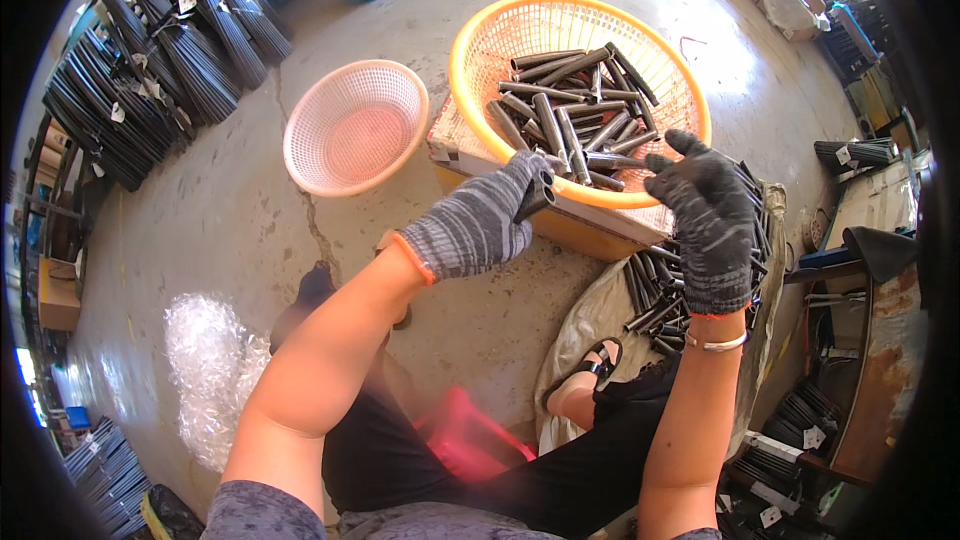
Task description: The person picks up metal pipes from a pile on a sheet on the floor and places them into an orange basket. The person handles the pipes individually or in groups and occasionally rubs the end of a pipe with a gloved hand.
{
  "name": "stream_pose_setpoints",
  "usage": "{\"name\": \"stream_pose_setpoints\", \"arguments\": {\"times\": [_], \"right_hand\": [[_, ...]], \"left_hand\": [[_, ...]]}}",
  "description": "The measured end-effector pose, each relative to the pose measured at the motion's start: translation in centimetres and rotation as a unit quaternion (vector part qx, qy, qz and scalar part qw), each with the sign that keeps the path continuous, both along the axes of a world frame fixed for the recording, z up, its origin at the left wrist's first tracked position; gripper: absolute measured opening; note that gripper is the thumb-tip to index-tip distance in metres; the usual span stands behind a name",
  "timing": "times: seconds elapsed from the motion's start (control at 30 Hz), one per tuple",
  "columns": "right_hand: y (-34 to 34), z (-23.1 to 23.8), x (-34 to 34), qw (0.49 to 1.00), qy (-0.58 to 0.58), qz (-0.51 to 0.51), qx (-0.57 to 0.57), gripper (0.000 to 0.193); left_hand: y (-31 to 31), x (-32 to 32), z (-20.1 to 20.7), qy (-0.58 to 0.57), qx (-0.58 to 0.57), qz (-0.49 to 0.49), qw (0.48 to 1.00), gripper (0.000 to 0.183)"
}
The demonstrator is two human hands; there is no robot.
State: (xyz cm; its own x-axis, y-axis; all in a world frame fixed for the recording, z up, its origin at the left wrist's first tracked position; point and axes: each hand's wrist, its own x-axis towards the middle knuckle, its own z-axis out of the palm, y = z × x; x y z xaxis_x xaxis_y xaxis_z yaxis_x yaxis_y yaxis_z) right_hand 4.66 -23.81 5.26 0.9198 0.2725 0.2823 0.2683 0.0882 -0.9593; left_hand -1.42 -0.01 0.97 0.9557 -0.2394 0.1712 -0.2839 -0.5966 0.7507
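My left hand (480, 215), in a grey striped knit glove, is closed around a short dark metal tube (537, 197) near the front rim of an orange plastic basket (478, 35). Short metal tubes (575, 110) lie jumbled inside that basket. The basket rests on a cardboard box (575, 225). My right hand (708, 215), gloved alike, is raised at the basket's right front edge with fingers apart and nothing visible between them. Beneath it, more dark tubes (655, 295) lie heaped on a pale sack (590, 325).
A pale pink basket (355, 130) stands on the floor to the left. Clear plastic wrap (205, 370) lies left of my legs. Bundles of long dark rods (130, 100) lean at the far left. A rusty metal surface (885, 380) and more rod bundles (855, 153) line the right.
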Motion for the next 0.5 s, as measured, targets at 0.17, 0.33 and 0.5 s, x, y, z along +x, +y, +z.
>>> {"name": "stream_pose_setpoints", "arguments": {"times": [0.17,0.33,0.5], "right_hand": [[-0.1,-2.5,-0.9,0.960,0.006,0.216,-0.180,0.019],[0.7,-1.8,-2.2,0.936,0.005,0.280,-0.215,0.015],[-1.3,0.8,-0.4,0.993,0.065,0.098,-0.003,0.012]], "left_hand": [[-0.4,-0.1,3.2,0.257,-0.313,0.041,0.913,0.022],[-0.1,0.6,3.3,0.292,-0.415,0.068,0.859,0.014],[-1.5,2.8,0.4,0.235,-0.651,0.079,0.718,0.020]]}}
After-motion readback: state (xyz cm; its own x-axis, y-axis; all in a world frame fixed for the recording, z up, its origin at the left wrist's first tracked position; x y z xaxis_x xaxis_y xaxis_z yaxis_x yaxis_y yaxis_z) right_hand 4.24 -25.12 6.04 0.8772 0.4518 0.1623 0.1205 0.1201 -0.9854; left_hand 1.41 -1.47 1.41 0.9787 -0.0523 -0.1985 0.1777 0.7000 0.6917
